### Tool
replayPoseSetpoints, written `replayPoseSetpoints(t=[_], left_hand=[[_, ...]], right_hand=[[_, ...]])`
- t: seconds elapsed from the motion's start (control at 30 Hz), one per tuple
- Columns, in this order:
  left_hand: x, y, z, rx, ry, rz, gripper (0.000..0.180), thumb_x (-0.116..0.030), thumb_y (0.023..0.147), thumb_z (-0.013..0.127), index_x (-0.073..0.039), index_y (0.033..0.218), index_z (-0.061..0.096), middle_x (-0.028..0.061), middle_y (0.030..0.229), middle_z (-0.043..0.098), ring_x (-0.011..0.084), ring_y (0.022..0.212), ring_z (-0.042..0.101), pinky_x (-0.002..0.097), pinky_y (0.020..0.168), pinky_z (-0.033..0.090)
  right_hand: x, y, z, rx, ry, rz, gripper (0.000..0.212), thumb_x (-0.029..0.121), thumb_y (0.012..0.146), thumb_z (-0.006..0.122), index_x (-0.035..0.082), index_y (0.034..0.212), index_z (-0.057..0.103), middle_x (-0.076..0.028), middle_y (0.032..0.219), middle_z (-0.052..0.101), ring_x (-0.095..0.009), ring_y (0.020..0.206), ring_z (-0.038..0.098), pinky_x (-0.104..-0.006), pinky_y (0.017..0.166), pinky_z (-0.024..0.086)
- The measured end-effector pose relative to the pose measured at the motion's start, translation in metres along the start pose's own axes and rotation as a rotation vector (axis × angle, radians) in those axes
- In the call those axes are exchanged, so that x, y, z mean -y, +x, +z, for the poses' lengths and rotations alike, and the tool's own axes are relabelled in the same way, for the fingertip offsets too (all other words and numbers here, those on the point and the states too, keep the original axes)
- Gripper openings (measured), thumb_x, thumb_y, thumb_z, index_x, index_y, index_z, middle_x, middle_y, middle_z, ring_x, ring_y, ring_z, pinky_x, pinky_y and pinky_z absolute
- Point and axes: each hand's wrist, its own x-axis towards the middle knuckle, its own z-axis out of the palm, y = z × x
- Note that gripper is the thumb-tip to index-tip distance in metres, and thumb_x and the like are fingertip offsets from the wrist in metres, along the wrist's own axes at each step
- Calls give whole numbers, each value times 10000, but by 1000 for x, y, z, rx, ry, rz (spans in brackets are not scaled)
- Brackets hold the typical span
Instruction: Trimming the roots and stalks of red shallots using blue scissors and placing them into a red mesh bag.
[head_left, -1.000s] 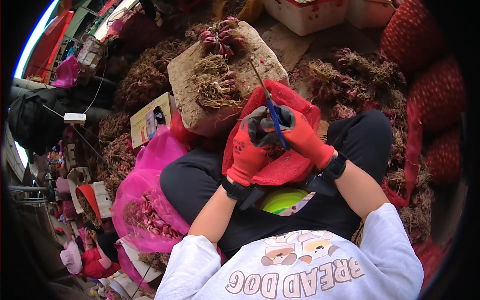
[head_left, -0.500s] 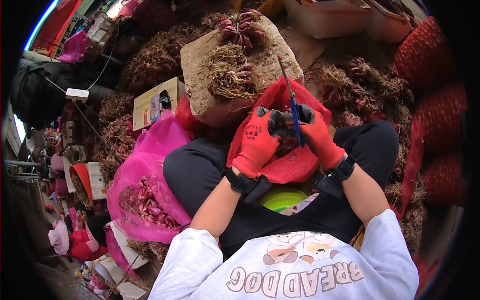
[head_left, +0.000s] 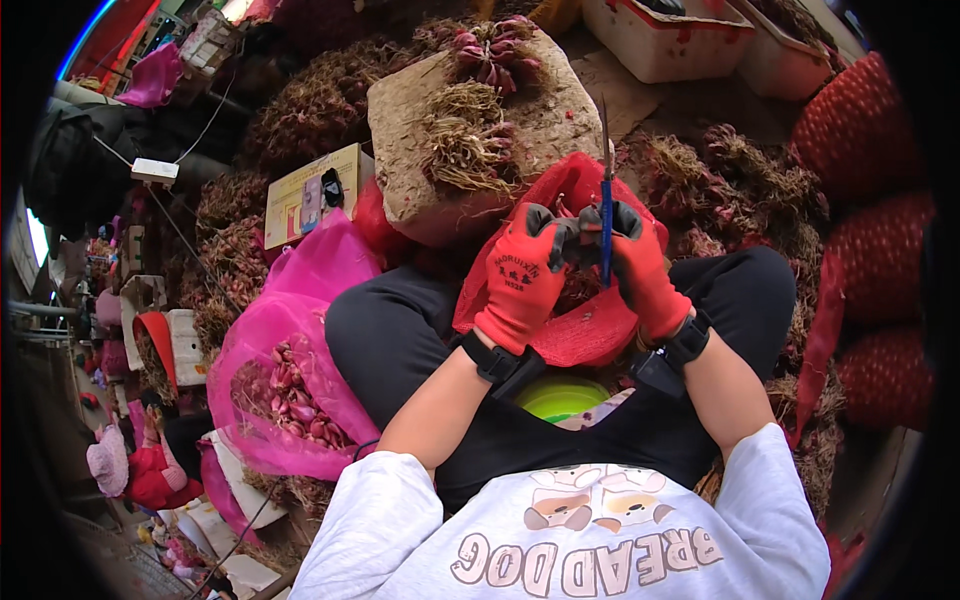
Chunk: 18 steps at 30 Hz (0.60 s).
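Note:
My right hand [head_left: 636, 268], in a red glove with dark grey fingertips, is closed round a blue-handled knife [head_left: 606, 225]. Its narrow blade points up and away from me. My left hand [head_left: 522, 272], gloved alike, has its fingers curled in a pinch against the right fingertips; whatever they hold is hidden. Both hands are above an open red mesh bag [head_left: 575, 338] in my lap, with shallots partly showing inside. Beyond them, a bundle of shallots with dry roots [head_left: 468, 140] and a redder bunch of shallots [head_left: 495, 58] lie on a pale rough block [head_left: 400, 110].
At my left stands a pink mesh bag [head_left: 235, 385] of loose shallots, beside a carton [head_left: 285, 205] with a phone on it. Heaps of shallots [head_left: 740, 190] lie around. Full red sacks [head_left: 860, 125] stack at right; white tubs [head_left: 670, 45] are behind. Another person [head_left: 150, 470] sits far left.
The knife has turned from leaning left to nearly upright. My hands stay close together over the red bag, shifted only slightly. The view has tilted a little.

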Motion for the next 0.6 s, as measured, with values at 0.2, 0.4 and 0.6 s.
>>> replayPoseSetpoints(t=[0.2,0.4,0.6], left_hand=[[7,-9,17,-23,-141,-85,247,2,645,648,-32,887,614,118,895,552,314,825,582,368,702,473],[20,-17,36,9,-630,-269,169,18,702,622,-3,870,625,116,858,609,264,814,604,331,737,472],[39,-27,37,305,-1099,-684,161,24,826,573,28,983,607,62,945,630,138,818,612,257,767,497]], right_hand=[[-2,-2,-4,-55,118,26,213,87,833,615,-16,1017,585,-73,844,636,-154,711,637,-280,625,543],[-7,-1,-12,56,366,84,185,85,857,583,-15,1011,558,-67,776,596,-167,645,603,-280,590,539],[-6,6,-23,-4,305,36,160,120,847,588,41,986,577,-38,792,594,-142,701,596,-292,633,542]])
